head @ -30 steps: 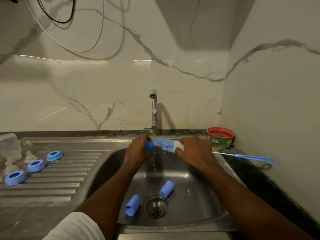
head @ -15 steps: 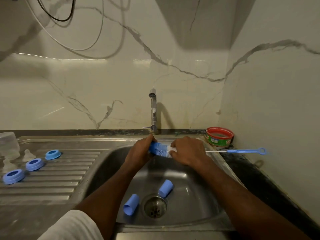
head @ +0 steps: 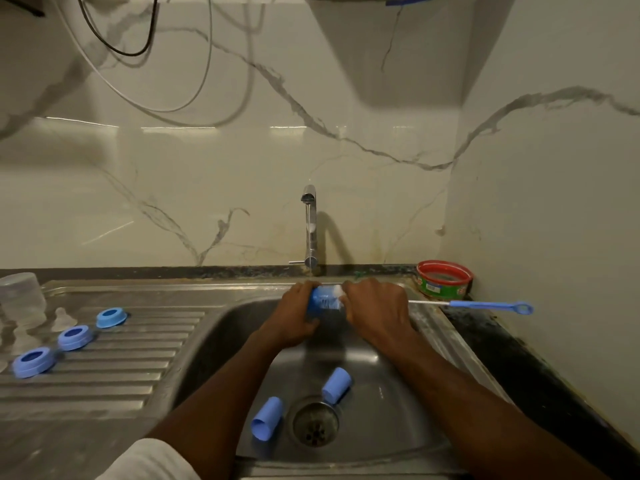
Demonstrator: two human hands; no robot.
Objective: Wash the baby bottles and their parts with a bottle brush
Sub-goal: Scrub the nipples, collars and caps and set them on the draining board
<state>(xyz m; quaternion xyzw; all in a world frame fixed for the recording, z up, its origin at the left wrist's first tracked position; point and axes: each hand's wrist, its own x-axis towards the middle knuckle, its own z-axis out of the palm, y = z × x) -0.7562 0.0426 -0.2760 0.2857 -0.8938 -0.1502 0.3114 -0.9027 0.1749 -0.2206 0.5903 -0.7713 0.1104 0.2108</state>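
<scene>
Over the stainless steel sink basin [head: 398, 403], seen from the head camera, a person's two hands meet just below the chrome tap [head: 309, 226]. Left hand [head: 294, 317] has its grip curled round a small blue plastic bottle cap [head: 320, 303], held on its side. Right hand [head: 375, 310] is clenched on the long bottle brush with a white wire stem and blue looped handle [head: 485, 305], whose blue-and-white bristles sit inside the cap; the handle juts out to the right above the dark surface [head: 519, 362].

Two more blue caps lie on the basin floor, one [head: 266, 418] left of the round metal drain [head: 314, 426] and one [head: 336, 385] just above it. Three blue screw rings [head: 74, 337] rest in a diagonal row on the ribbed steel drainboard [head: 114, 375]. Beside them at the far left stand a clear plastic bottle [head: 20, 299] and clear silicone teats [head: 62, 318], their count hard to tell. One red-rimmed green tub [head: 444, 280] sits in the back right corner.
</scene>
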